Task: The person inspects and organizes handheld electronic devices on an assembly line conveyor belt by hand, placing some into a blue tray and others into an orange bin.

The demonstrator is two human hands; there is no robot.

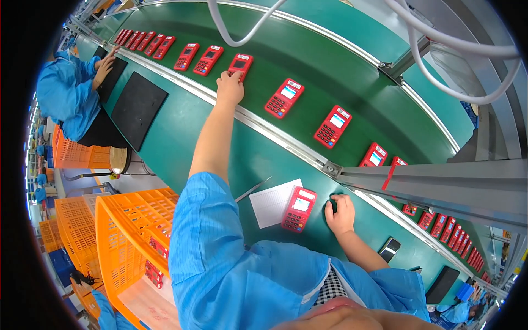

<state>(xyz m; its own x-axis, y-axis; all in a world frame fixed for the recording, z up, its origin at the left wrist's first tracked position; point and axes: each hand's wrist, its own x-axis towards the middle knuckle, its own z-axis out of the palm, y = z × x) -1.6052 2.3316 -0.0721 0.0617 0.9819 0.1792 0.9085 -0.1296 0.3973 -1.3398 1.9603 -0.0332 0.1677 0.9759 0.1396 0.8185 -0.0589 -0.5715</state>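
Probably light and stiff: a red terminal [243, 59]

It lies on the green belt [319, 88] beyond the bench's [179, 135] railed edge, the left hand [230, 88] bent over its keypad end, pinch unclear. The right hand [341, 216] is half-curled near that edge, hold unclear. Smooth casing may slip; take its long sides, sparing the screen [240, 64].

Card terminal [297, 212]: red plastic, smooth, slight sheen; glossy screen
Belt [330, 71]: smooth, low sheen
Counter [181, 137]: smooth, satin-looking
Rail [275, 134]: bare metal, dull shine
Beam [429, 184]: grey metal, smooth
Cable [467, 51]: white, plastic-looking, smooth
Sheet [269, 206]: paper, matt
Mat [140, 110]: black, matt; material unclear
Crate [115, 242]: orange plastic, perforated
Sleeve [203, 220]: blue cloth, creased, faint sheen
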